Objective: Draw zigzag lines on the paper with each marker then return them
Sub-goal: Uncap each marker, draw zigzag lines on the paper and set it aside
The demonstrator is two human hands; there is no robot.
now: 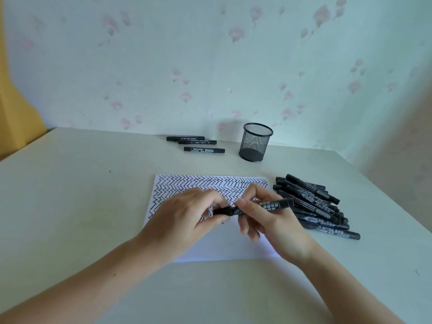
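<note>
Marker held level over the paper, between both hands. Our right hand pinches the barrel with thumb and fingers; our left hand grips the cap end. We judge this two-handed hold to be for pulling the cap off or pushing it back on; we cannot tell which. Neither grip is released: each is clenched on the marker.

Marker: black barrel, white printed label facing up, black cap. Tip not visible.

Paper lies on the bench, under the hands. Upper part is filled with black zigzag rows; lower part is blank, so room is left for more lines.

Pile of markers sits just right of the paper, within reach of the right hand. Three markers lie apart at the far edge, beside a mesh cup, which looks empty. We judge many markers are not yet returned.
</note>
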